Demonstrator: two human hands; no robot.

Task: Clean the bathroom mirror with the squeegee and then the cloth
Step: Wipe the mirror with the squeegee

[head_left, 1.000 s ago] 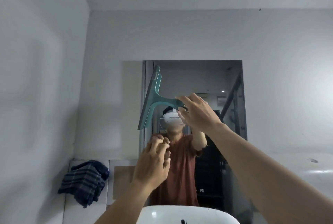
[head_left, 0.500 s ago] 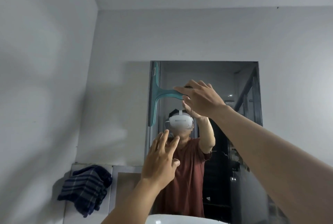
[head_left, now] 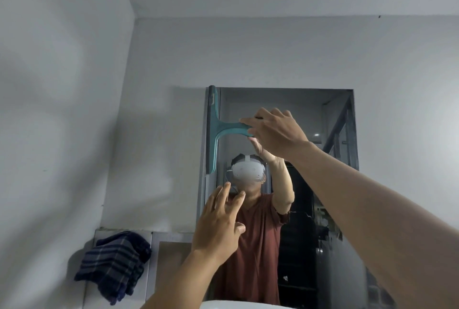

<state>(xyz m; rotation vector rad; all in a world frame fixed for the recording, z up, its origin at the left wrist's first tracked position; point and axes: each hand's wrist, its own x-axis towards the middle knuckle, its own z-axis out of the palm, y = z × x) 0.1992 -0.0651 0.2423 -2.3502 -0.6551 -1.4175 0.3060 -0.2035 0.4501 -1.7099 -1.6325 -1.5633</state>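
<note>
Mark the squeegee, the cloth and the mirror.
squeegee [head_left: 213,132]: head view, on its blade bar.
cloth [head_left: 114,261]: head view, middle of its folds.
mirror [head_left: 280,102]: head view, bare glass near top.

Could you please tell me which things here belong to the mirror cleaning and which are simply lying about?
Part of the job:
squeegee, gripped by the right hand against the left edge of the mirror
plaid cloth, lying on the ledge
left hand, open, holding nothing

Just there:
white basin
the ledge itself
</note>
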